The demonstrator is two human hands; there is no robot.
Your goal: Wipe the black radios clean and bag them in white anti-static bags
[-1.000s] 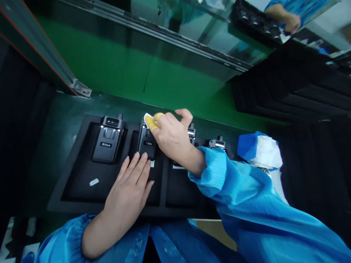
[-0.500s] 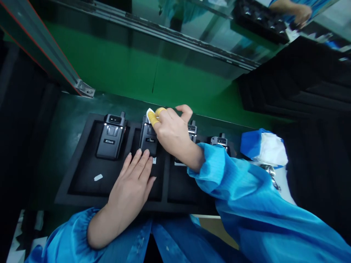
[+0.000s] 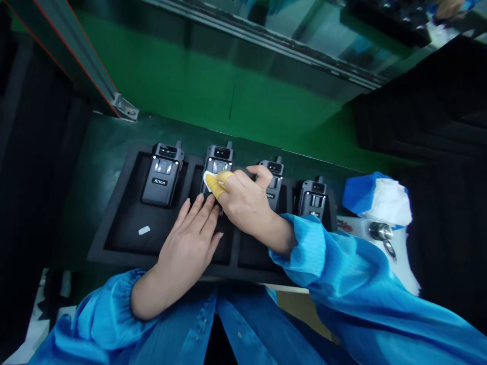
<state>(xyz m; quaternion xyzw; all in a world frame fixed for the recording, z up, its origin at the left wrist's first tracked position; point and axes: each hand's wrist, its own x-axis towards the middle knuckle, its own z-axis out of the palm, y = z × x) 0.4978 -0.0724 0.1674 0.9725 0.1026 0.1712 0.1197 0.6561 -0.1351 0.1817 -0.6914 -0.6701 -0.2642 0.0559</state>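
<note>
A black foam tray point(image 3: 114, 223) holds several black handheld radios side by side. My left hand point(image 3: 190, 238) lies flat with fingers stretched, its tips against the lower end of the second radio point(image 3: 217, 162). My right hand point(image 3: 243, 203), with yellow finger cots, pinches a small white wipe point(image 3: 209, 179) against the front of that second radio. The first radio point(image 3: 163, 175) marked "Riton" stands to the left. A third radio point(image 3: 274, 175) and a fourth radio point(image 3: 315, 195) stand to the right, partly behind my right hand and blue sleeve.
A small white scrap point(image 3: 144, 230) lies in the tray's first pocket. A blue pack of white wipes point(image 3: 376, 200) and a small metal object point(image 3: 379, 231) sit at the right. A green belt point(image 3: 228, 101) runs behind the tray, and black trays are stacked at the far right.
My right hand has drawn the wipe down from the top of the second radio to its front face. The view has shifted, so the third and fourth radios show more.
</note>
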